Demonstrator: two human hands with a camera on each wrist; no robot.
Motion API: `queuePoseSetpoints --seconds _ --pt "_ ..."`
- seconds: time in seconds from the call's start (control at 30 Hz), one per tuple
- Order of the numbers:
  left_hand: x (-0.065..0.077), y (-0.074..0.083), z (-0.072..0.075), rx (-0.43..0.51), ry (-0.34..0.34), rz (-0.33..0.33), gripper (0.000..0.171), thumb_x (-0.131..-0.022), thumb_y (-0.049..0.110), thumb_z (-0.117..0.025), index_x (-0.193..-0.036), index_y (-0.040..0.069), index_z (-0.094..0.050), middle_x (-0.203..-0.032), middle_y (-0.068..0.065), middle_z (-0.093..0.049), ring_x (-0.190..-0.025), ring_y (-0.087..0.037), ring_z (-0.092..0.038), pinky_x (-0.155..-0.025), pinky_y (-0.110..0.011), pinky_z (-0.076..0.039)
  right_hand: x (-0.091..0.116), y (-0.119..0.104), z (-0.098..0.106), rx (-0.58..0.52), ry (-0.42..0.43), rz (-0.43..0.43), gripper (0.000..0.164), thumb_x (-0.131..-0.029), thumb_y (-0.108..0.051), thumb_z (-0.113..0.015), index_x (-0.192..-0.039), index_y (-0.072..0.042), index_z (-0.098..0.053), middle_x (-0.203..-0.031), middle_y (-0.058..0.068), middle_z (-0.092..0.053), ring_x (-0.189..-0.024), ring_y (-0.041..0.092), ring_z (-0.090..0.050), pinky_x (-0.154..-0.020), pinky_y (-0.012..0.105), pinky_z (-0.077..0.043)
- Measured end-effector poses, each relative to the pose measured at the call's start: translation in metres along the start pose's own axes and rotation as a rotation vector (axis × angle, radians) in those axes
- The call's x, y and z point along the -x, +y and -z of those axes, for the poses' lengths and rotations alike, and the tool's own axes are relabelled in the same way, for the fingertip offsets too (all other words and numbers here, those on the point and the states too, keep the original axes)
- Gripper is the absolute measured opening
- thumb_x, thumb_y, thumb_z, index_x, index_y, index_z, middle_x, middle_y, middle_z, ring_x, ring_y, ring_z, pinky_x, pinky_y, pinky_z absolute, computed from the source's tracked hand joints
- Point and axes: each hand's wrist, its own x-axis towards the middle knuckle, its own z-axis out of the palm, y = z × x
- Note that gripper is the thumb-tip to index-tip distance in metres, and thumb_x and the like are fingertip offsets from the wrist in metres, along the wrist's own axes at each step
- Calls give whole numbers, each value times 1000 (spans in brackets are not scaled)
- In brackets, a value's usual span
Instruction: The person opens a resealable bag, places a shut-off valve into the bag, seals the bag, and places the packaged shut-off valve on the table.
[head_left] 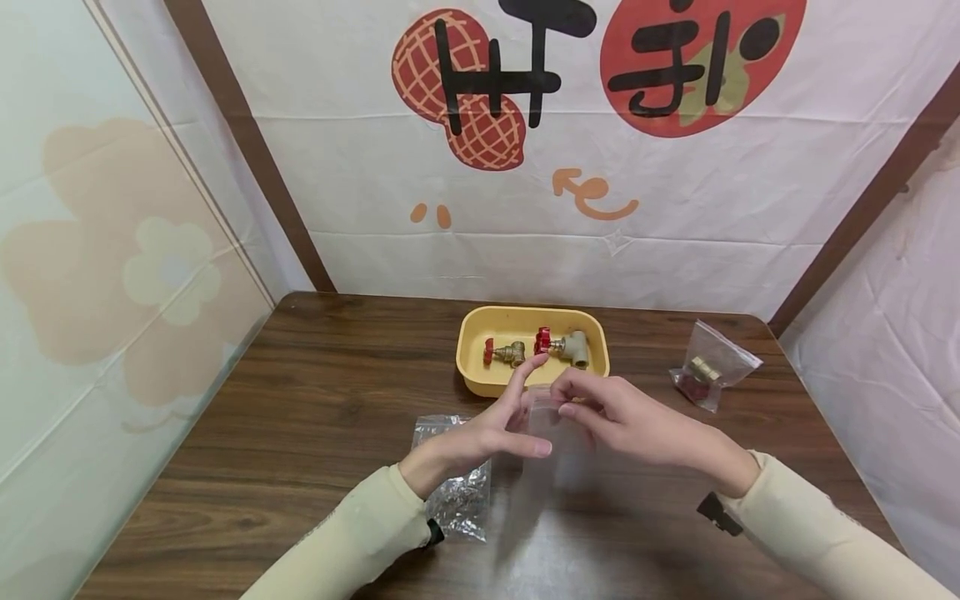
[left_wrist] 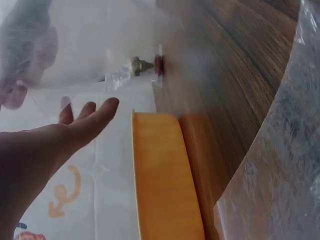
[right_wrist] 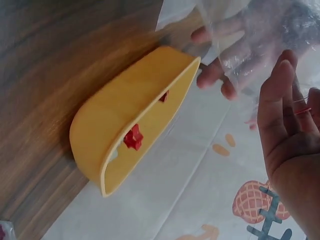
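My right hand (head_left: 622,417)'s got the clear bag (head_left: 537,475) pinched up top, dangling lengthwise, left hand (head_left: 491,432) beside it, fingers spread, yellow tray (head_left: 480,379) just beyond both.

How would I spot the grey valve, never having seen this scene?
On the brown table, find the yellow tray. Inside, right of the brass-coloured valve, lies the grey valve. Both have red handles, but only this one's body is grey.
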Motion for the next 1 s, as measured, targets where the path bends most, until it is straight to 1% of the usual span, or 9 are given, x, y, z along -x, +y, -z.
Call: queuePoseSetpoints --seconds 0.13,0.2,0.37,0.47,0.57,0.63,0.8,0.9,1.0 --pt "-2 -1 -1 1 59 -51 104 -87 14 -75 -164 23 -7 -150 -16 -44 -136 -27 -49 -119 -55 -28 1 -2 0 -9 -17 -5 14 -107 -1 -57 -114 -13 -58 -83 -6 -63 -61 15 -62 -56 29 -53" --pt "-3 -2 -2 -48 102 -79 102 -85 11 -77 -163 20 -13 -146 -15 -47 -130 -25 -54 -117 -51 -33 2 -3 2 -2 -23 -24 13 -107 -3 -58 -113 -14 -60 -80 -5 -61 -62 12 -60 -57 28 -52" --pt "-4 -4 -5 -260 205 -130 96 -82 13 -85 -159 16 -28 -134 -13 -52 -117 -21 -59 -108 -44 -44 3 -5 7 17 -32 -128 10 -109 -17 -60 -112 -19 -69 -73 -5 -57 -61 8 -53 -58 28 -49" --pt "-5 -4 -8 -402 257 -146 98 -78 19 -91 -158 17 -34 -131 -10 -52 -117 -23 -59 -102 -42 -50 2 -10 9 57 -13 -184 15 -109 -28 -61 -112 -23 -74 -79 -10 -62 -63 8 -54 -60 29 -49" --pt "-6 -4 -13 -525 297 -137 105 -73 27 -96 -158 22 -36 -135 -5 -52 -121 -22 -57 -103 -43 -50 -1 -18 8 104 2 -206 17 -106 -37 -64 -110 -25 -77 -86 -14 -67 -64 7 -54 -61 29 -49" --pt "-7 -5 -15 -590 320 -123 109 -70 34 -98 -159 25 -36 -139 0 -50 -126 -18 -54 -108 -44 -44 -4 -24 4 150 4 -204 20 -103 -41 -69 -109 -25 -78 -90 -17 -70 -65 5 -56 -62 28 -50" --pt "-7 -6 -16 -642 337 -126 112 -68 34 -99 -160 24 -36 -138 3 -51 -126 -16 -54 -110 -44 -44 -9 -33 -7 217 1 -157 13 -100 -32 -74 -104 -21 -80 -84 -20 -67 -56 1 -51 -59 26 -48" --pt "-8 -7 -16 -628 332 -131 105 -68 27 -99 -156 20 -42 -136 -3 -52 -124 -21 -55 -106 -43 -47 -9 -34 -11 220 15 -100 8 -101 -18 -72 -100 -20 -80 -82 -18 -65 -56 0 -47 -59 25 -47" --pt "-8 -8 -16 -599 322 -122 94 -70 24 -98 -148 19 -46 -136 0 -52 -124 -18 -54 -108 -41 -46 -10 -34 -15 206 23 -70 11 -102 -14 -70 -101 -19 -80 -86 -16 -67 -64 1 -53 -64 25 -50"
